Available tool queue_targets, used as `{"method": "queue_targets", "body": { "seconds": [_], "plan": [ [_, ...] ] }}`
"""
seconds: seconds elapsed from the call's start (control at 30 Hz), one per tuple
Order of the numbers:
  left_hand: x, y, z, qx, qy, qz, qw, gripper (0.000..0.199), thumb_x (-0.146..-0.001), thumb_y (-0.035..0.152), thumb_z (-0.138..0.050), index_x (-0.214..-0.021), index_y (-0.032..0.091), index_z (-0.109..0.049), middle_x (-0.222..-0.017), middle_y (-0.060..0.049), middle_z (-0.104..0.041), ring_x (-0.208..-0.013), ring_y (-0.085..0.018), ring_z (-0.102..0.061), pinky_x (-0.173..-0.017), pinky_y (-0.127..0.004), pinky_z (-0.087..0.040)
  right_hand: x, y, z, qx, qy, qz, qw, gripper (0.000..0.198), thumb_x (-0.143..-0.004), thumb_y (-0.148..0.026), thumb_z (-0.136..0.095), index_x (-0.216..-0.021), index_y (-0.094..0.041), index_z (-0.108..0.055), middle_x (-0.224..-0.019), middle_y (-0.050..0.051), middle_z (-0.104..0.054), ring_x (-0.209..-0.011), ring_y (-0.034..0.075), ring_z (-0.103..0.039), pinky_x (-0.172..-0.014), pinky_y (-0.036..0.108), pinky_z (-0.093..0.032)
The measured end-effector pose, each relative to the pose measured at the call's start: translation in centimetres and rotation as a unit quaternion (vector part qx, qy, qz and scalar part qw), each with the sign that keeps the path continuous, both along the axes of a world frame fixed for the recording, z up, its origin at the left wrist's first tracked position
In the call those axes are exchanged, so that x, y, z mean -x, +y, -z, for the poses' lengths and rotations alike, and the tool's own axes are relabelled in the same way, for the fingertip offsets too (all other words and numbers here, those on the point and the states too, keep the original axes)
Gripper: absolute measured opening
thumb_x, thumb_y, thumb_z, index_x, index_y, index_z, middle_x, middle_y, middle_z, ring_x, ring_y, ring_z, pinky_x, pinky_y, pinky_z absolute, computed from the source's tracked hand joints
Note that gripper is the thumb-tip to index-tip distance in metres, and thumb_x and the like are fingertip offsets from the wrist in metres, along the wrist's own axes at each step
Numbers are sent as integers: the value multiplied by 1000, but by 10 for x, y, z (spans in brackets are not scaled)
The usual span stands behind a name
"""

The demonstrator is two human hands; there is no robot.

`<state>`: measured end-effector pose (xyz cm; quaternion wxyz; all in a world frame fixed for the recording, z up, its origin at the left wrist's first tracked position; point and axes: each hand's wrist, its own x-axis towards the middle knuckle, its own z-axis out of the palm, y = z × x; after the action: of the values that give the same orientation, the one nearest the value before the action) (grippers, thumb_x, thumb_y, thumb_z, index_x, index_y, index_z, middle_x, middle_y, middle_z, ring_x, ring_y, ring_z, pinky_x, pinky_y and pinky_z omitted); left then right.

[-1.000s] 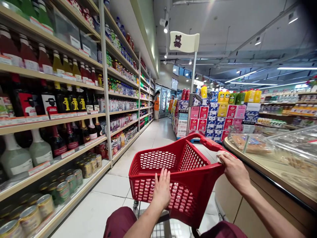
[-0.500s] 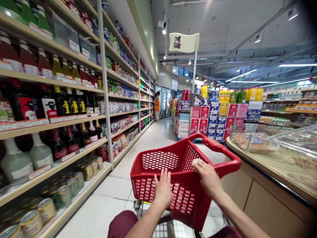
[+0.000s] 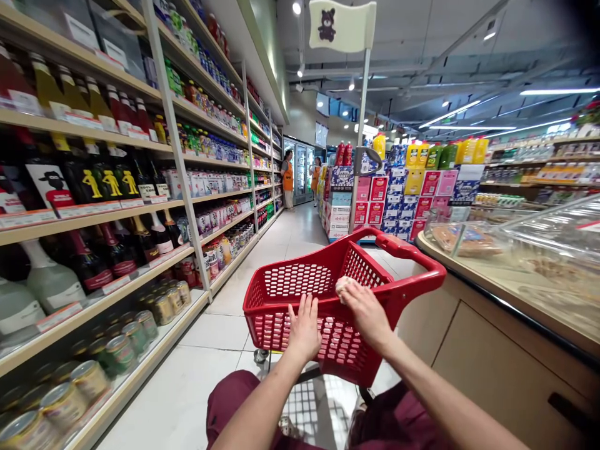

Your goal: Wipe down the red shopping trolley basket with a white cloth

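Note:
A small red shopping cart [image 3: 281,320] with perforated plastic sides stands right in front of my knees, its handle toward the right. My left hand [image 3: 304,328] lies on the near side's top rim, fingers stretched out and holding nothing. In my right hand [image 3: 368,311] is a crumpled whitish wipe [image 3: 345,286], pressed to the near rim close to the child-seat panel. The fingers cover part of the wipe. A pole rises behind the cart and carries a cream flag [image 3: 344,26] with a bear on it.
Shelves of bottles and cans [image 3: 126,284] run along the left. A counter [image 3: 497,306] with clear covers stands close on the right. Stacked drink cartons [image 3: 394,200] are beyond the cart. Two people in orange vests [image 3: 287,178] stand far down the aisle.
My right hand has slid left along the rim with the wipe, closer to my left hand. The left hand stays on the rim. The view has tilted down and shifted slightly.

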<state>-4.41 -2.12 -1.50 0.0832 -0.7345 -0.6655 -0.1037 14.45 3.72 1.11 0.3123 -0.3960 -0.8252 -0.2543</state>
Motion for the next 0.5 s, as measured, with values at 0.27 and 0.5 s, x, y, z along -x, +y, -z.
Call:
{"method": "queue_targets", "body": {
  "seconds": [0.27, 0.5],
  "plan": [
    [-1, -1, -1, -1, -9, -10, 1000, 73, -71, 21, -38, -137, 10, -11, -146, -9, -8, -133, -24, 2, -105, -54, -4, 9, -5, 5, -1, 24, 35, 999, 50, -71, -1, -37, -113, -18, -56, -124, 6, -52, -120, 20, -39, -100, 37, -28],
    [1, -1, 0, 5, -32, -1, 999, 73, -70, 23, -38, -137, 11, -12, -146, -8, -8, -133, -23, 3, -106, -53, -2, -24, 9, -5, -23, 46, 117, 992, 47, -71, -2, -36, -109, -19, -58, -119, 8, -56, -114, 22, -45, -99, 42, -27]
  ]
}}
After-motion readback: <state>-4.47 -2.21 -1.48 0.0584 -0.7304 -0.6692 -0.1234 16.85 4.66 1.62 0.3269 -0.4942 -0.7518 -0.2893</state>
